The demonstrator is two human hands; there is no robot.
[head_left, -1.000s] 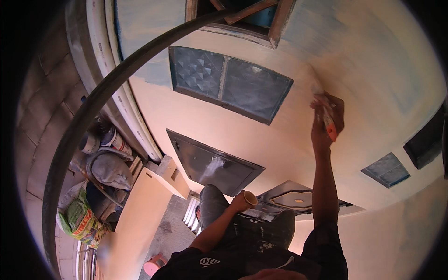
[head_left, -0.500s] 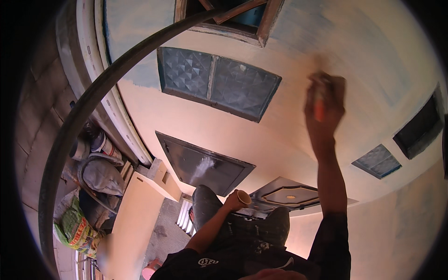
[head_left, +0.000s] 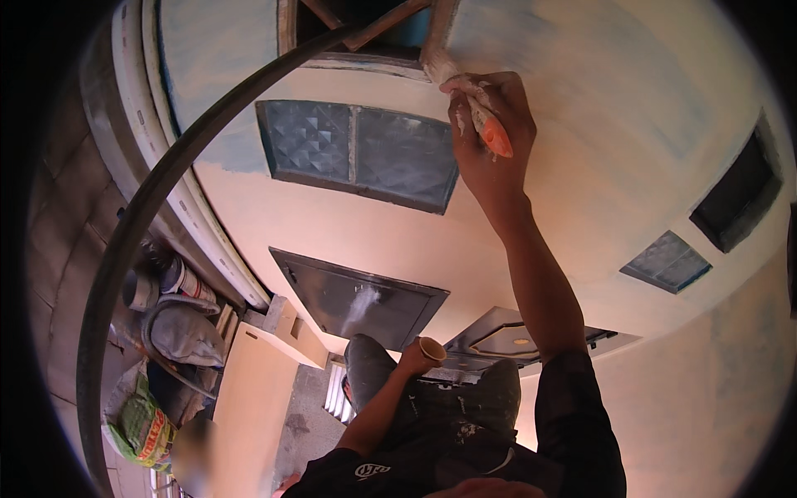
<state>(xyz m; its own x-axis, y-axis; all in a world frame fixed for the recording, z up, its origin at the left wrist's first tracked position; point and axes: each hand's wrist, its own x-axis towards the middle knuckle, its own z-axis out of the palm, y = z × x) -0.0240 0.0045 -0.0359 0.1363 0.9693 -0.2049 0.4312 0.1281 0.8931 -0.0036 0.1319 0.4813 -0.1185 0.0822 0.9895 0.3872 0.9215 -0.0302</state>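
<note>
From where I stand, the wall is pale peach, with bluish patches to the right of the wooden window frame. Just below that frame sits a patterned glass window, so I'd keep strokes narrow between the two. The right hand is up by the frame's lower right corner, fingers pinched round the brush near its bristles, orange handle slanting back toward the wrist; that close grip should suit fine edging. The bristles are right at the corner, though I can't tell whether they press on wood or wall. I'd use just the tips, lightly, drawing along the frame's edge rather than across it. The left hand, well below the frame, is wrapped around a small cup, best kept level.
</note>
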